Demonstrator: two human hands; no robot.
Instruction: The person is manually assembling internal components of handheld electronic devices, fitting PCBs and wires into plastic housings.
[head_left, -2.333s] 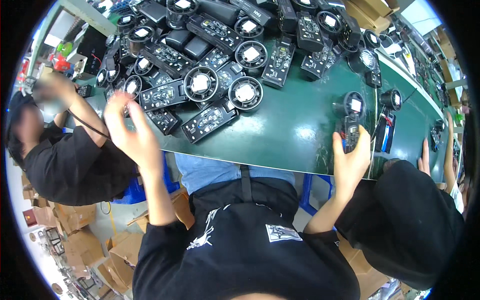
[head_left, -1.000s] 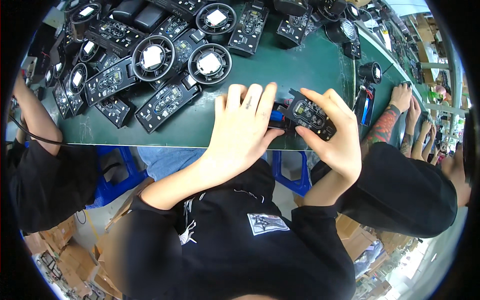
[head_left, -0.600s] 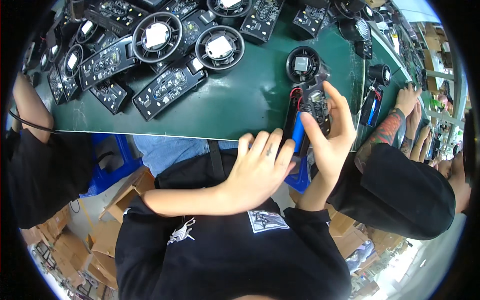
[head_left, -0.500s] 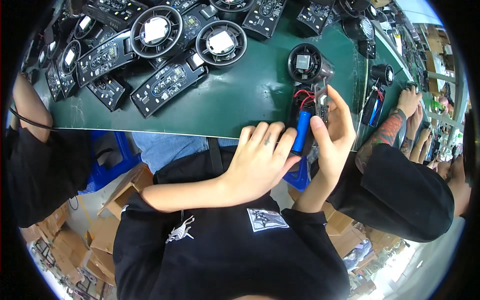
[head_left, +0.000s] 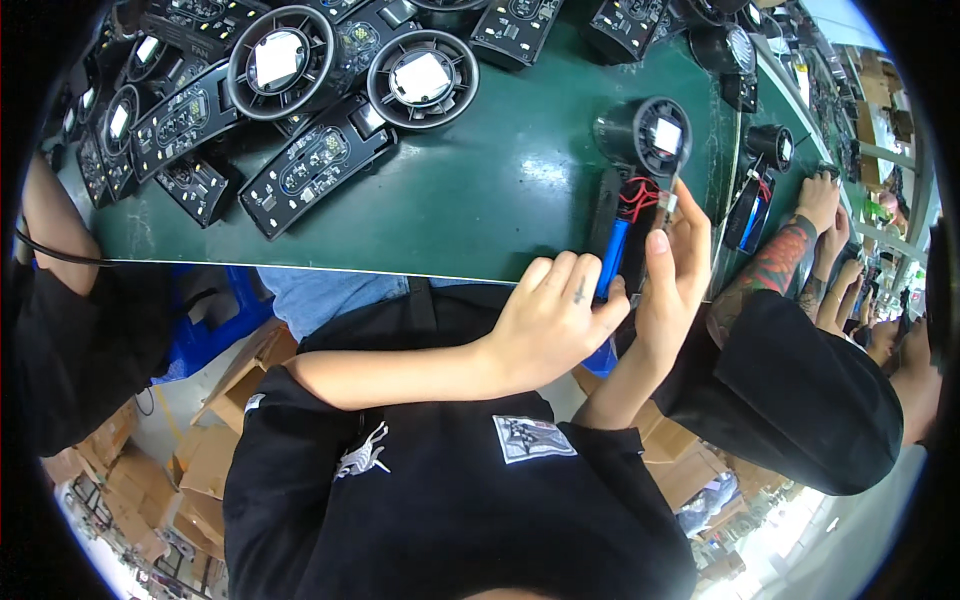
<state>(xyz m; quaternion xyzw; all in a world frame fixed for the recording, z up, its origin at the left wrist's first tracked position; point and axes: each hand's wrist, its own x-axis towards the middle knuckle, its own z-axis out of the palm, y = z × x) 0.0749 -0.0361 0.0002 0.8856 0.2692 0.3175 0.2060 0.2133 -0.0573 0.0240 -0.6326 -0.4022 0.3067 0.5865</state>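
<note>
An opened handheld fan lies at the table's near edge, its round black head (head_left: pixel 618 137) tipped toward the right and its casing apart. In the handle sit a blue cylindrical battery (head_left: pixel 612 258) and red wires (head_left: pixel 640 198). My left hand (head_left: pixel 550 315) is closed round the near end of the handle, thumb beside the battery. Pinched in my right hand (head_left: pixel 672 275) is a small circuit board (head_left: pixel 667 206), seen nearly edge-on at the wires' right. The wires run toward this board; where they join is hidden.
Several black fans with exposed circuit boards (head_left: pixel 318 168) are heaped on the green table (head_left: pixel 500 200) at the left and back. Another opened fan (head_left: pixel 745 215) lies to the right, near a co-worker's tattooed arm (head_left: pixel 770 270). A second person's arm (head_left: pixel 60 215) rests at the far left.
The fan has rolled over to the right, so its head faces right instead of up. My left hand has shifted right with it, and the board has turned edge-on.
</note>
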